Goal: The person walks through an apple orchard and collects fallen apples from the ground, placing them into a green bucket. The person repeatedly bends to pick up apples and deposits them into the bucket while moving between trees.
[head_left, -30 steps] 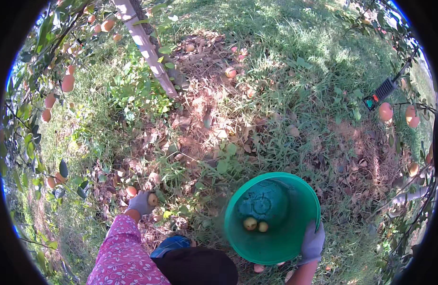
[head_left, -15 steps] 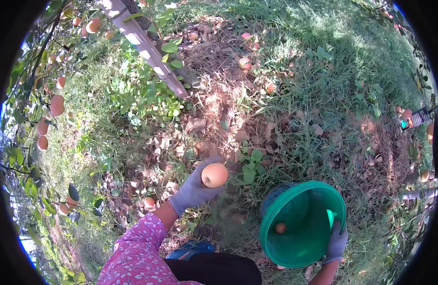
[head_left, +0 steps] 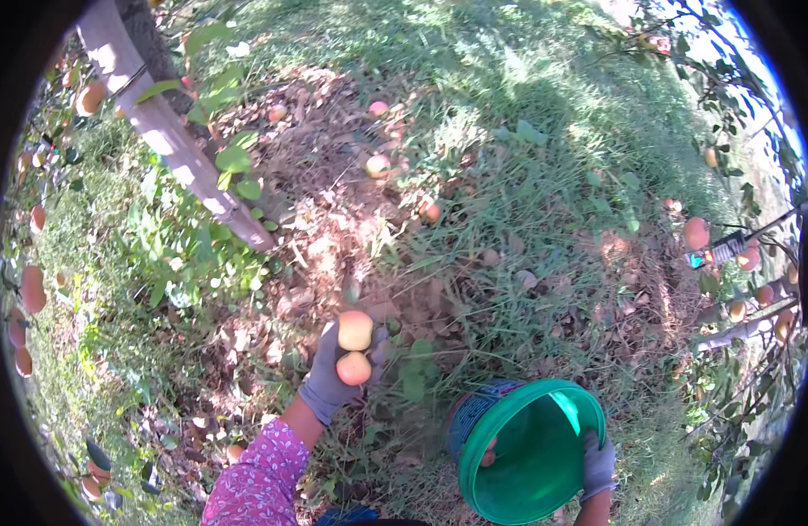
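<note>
My left hand (head_left: pixel 332 377), in a grey glove with a pink patterned sleeve, is raised over the leaf litter and holds two yellow-red apples (head_left: pixel 354 348), one above the other. My right hand (head_left: pixel 598 465), also gloved, grips the rim of a green bucket (head_left: pixel 531 451) at the lower right, tilted toward me. One apple shows dimly inside the bucket near its left wall. Fallen apples (head_left: pixel 379 165) lie scattered on the ground ahead.
A pale tree trunk (head_left: pixel 172 145) slants from the upper left down to the ground. Branches with hanging apples (head_left: pixel 32 289) frame the left edge, and more fruit (head_left: pixel 696 233) hangs at the right. Grass and dry leaves cover the ground.
My left hand rose from the ground at the lower left toward the middle and now holds two apples instead of one. The bucket shifted right and tilted more toward me.
</note>
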`<action>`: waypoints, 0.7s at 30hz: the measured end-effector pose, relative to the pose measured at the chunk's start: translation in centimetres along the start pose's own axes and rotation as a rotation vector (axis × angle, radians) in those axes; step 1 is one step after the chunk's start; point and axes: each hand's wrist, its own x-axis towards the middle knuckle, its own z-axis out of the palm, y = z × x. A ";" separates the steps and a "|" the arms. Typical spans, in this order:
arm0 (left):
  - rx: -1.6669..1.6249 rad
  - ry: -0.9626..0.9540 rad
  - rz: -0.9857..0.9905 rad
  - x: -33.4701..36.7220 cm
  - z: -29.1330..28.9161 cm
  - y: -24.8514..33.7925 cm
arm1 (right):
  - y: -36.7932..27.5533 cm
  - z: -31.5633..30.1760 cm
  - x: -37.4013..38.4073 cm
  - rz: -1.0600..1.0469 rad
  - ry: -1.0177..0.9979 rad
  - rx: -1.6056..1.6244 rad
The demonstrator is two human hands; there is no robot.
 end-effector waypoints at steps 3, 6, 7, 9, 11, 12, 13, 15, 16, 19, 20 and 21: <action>-0.083 0.023 -0.078 4.9 2.2 -0.7 | -0.5 -0.5 -0.1 0.044 0.042 -0.012; -0.189 0.054 -0.116 12.3 5.4 -2.7 | -1.1 -0.8 -0.3 0.086 0.051 -0.074; -0.107 -0.014 -0.067 15.5 6.0 -3.9 | -0.9 -1.4 -0.7 0.111 0.071 -0.117; -0.183 0.024 -0.077 21.7 7.7 -5.7 | 1.6 -1.9 -0.6 0.125 0.095 -0.166; -0.178 0.096 0.035 27.0 6.7 -1.3 | -1.3 0.2 -0.1 0.085 0.040 -0.063; -0.204 0.135 0.051 28.9 8.6 -0.6 | -0.7 0.2 0.1 0.074 0.054 -0.076; -0.228 0.176 0.076 30.6 10.7 1.0 | 0.4 0.7 0.6 0.055 0.063 -0.086; -0.251 -0.010 0.269 32.2 14.5 4.2 | 2.0 1.3 1.0 0.057 0.064 -0.063; -0.142 -0.006 0.329 32.0 16.2 5.2 | 2.4 1.4 1.3 0.067 0.054 -0.026; -0.035 -0.131 0.386 30.7 18.0 6.7 | 4.2 0.8 1.0 0.031 0.077 0.031; 0.049 -0.139 0.361 29.4 17.4 7.0 | 4.2 1.0 1.3 0.001 0.084 0.046; 0.133 -0.144 0.339 27.5 16.6 7.3 | 3.7 1.1 1.6 0.009 0.072 0.032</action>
